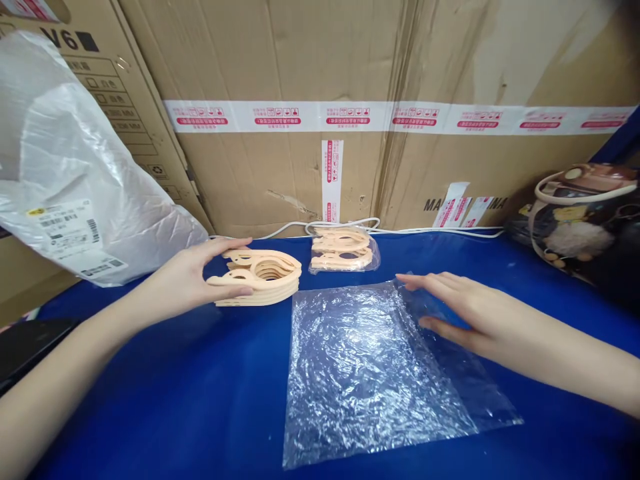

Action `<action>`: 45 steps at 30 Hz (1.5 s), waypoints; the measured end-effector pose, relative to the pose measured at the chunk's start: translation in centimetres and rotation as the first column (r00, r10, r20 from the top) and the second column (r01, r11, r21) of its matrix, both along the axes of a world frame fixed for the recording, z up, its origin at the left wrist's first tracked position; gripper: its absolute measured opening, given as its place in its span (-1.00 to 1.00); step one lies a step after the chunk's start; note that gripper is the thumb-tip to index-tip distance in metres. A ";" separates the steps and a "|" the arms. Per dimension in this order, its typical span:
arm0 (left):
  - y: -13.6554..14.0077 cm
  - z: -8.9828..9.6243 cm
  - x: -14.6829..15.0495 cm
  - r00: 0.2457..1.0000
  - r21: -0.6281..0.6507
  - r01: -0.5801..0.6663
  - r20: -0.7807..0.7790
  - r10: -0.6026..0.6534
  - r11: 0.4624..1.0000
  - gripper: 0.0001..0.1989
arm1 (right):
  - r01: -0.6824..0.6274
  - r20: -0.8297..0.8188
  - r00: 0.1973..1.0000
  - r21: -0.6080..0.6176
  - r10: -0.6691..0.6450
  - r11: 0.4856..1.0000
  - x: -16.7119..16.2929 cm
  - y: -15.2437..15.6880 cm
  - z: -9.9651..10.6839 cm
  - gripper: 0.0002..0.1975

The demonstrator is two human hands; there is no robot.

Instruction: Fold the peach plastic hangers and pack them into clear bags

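Note:
My left hand point(187, 277) grips one end of a stack of cream plastic folding hangers point(277, 288), thumb on the near side and fingers on the far side. The stack rests on or just above the blue table; I cannot tell which. To its right a clear plastic bag point(365, 373) lies flat and crinkled. Over the bag's upper right corner is my right hand point(460, 310), fingers stretched out and thumb apart, with the fingertips at the film. Behind the bag lies a second set of cream hangers point(345, 250), wrapped in clear plastic.
Large cardboard boxes point(280, 173) wall off the back of the blue table point(200, 387). A white cable point(440, 233) runs along their foot. A stuffed white mailing bag point(100, 180) leans at left, above a dark flat object point(35, 347). At right sits a dark bag with a handle point(575, 233).

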State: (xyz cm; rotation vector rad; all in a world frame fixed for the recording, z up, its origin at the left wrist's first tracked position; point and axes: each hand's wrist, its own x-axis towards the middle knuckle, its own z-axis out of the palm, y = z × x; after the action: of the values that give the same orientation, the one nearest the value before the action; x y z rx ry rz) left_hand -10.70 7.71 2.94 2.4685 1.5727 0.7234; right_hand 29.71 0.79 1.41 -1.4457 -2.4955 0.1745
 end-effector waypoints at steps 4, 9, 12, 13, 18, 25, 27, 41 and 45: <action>-2.2 0.3 2.6 0.993 0.154 0.112 0.017 -0.116 0.982 -0.44 | 0.064 -0.221 0.974 0.041 -0.054 0.997 -1.7 -0.5 0.8 -0.57; -6.5 -1.0 7.5 0.949 0.274 0.303 0.000 -0.315 0.913 -0.33 | -0.049 -0.561 0.811 -0.353 -0.170 0.934 -4.1 -2.1 1.2 -0.73; -8.2 -1.8 9.3 0.941 0.284 0.333 -0.032 -0.338 0.899 -0.30 | -0.244 -0.681 0.693 -0.531 -0.237 0.812 -4.8 -2.7 1.2 -0.78; -8.5 -2.0 9.5 0.938 0.282 0.341 -0.039 -0.344 0.897 -0.28 | -0.299 -0.705 0.662 -0.560 -0.255 0.773 -4.9 -2.8 1.1 -0.78; -8.2 -2.8 9.5 0.929 0.221 0.371 -0.082 -0.362 0.902 -0.15 | -0.378 -0.750 0.601 -0.571 -0.277 0.728 -4.7 -2.4 0.5 -0.80; -7.6 -3.4 9.1 0.927 0.285 0.372 -0.163 -0.338 0.884 -0.20 | -0.341 -0.711 0.661 -0.569 -0.239 0.748 -4.9 -1.9 0.0 -0.75; -7.6 -3.2 9.2 0.925 0.307 0.376 -0.173 -0.337 0.875 -0.23 | -0.250 -0.660 0.735 -0.476 -0.155 0.843 -4.8 -2.2 0.0 -0.77; -8.8 -3.0 10.6 0.942 -0.057 0.313 -0.110 -0.318 0.948 0.01 | -0.127 -0.266 0.958 -0.052 0.108 0.991 -1.3 -0.7 1.5 -0.15; -8.5 -3.1 7.9 0.917 -0.257 0.276 -0.218 -0.334 0.926 -0.11 | 0.005 -0.069 0.998 -0.032 -0.007 0.999 3.3 1.7 2.9 -0.24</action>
State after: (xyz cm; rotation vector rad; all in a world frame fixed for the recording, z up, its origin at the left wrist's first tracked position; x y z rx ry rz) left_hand -2.83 -0.78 -0.18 2.6277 1.2052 0.1720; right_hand 33.00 2.47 4.34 -1.4338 -2.4435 0.2594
